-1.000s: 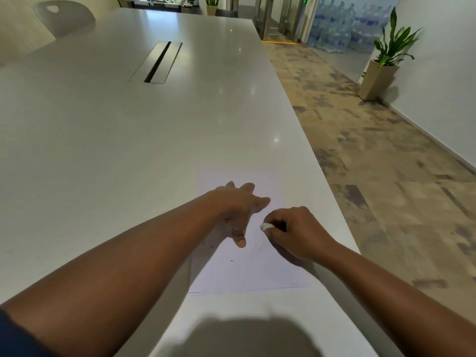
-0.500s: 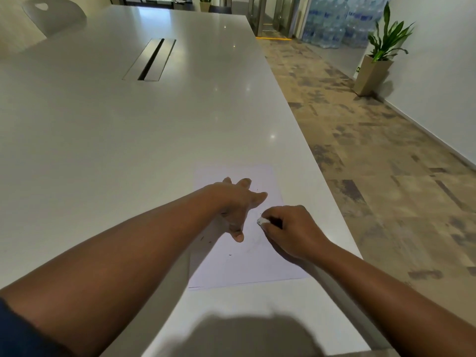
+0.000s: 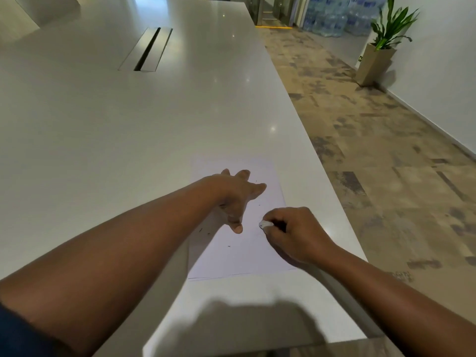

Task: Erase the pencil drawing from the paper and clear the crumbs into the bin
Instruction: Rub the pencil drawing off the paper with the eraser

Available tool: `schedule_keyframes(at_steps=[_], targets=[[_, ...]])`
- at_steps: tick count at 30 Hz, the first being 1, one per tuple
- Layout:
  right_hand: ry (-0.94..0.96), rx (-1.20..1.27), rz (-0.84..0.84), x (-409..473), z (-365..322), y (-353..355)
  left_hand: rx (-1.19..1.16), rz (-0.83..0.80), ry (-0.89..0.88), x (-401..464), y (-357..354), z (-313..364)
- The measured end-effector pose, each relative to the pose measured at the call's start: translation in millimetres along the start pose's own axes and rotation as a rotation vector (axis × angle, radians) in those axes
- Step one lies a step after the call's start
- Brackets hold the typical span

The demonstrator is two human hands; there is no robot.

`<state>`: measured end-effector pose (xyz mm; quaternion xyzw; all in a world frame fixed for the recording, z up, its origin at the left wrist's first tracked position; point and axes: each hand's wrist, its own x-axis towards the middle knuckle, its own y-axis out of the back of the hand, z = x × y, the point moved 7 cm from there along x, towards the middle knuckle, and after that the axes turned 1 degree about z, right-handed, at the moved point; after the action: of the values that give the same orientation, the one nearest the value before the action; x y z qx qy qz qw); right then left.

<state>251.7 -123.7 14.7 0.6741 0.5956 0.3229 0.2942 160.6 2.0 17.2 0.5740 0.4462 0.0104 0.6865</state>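
The paper (image 3: pixel 239 256) lies flat on the tabletop (image 3: pixel 128 140), close to its right edge and near the person. Only faint marks show on it, with a few dark specks that are probably crumbs (image 3: pixel 229 246); the drawing itself is too pale to make out. The right hand (image 3: pixel 291 233) has its fingers curled round a small white eraser (image 3: pixel 265 224), whose tip touches the sheet near its right side. The left hand (image 3: pixel 238 195) rests on the far half of the paper with fingers spread and straight, pinning it down and holding nothing.

The erasing step looks to be in hand. The next move likely calls for short, firm rubs while the left hand keeps the sheet from sliding, then gathering the crumbs. No bin is in view.
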Motion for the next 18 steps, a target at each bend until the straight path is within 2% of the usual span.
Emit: schedule_keyframes(at_steps=[4, 8, 12, 15, 18], targets=[[0.055, 0.044, -0.141, -14.5, -19.7, -18.5, -0.006, 0.005, 0.001, -0.2, -0.3, -0.5], [0.010, 0.000, -0.009, -5.1, -3.4, -2.6, -0.027, 0.005, 0.006, -0.9, -0.1, -0.4], [-0.003, 0.036, -0.109, -12.2, -13.8, -16.6, -0.022, 0.005, 0.006, -3.4, 1.1, 0.9], [-0.061, 0.028, 0.009, -6.8, -5.8, -6.4, -0.028, 0.010, 0.003, -4.6, 1.8, 0.8], [0.018, 0.020, -0.124, -10.6, -29.7, -27.4, -0.031, 0.000, 0.005, -4.1, 1.1, 0.3]])
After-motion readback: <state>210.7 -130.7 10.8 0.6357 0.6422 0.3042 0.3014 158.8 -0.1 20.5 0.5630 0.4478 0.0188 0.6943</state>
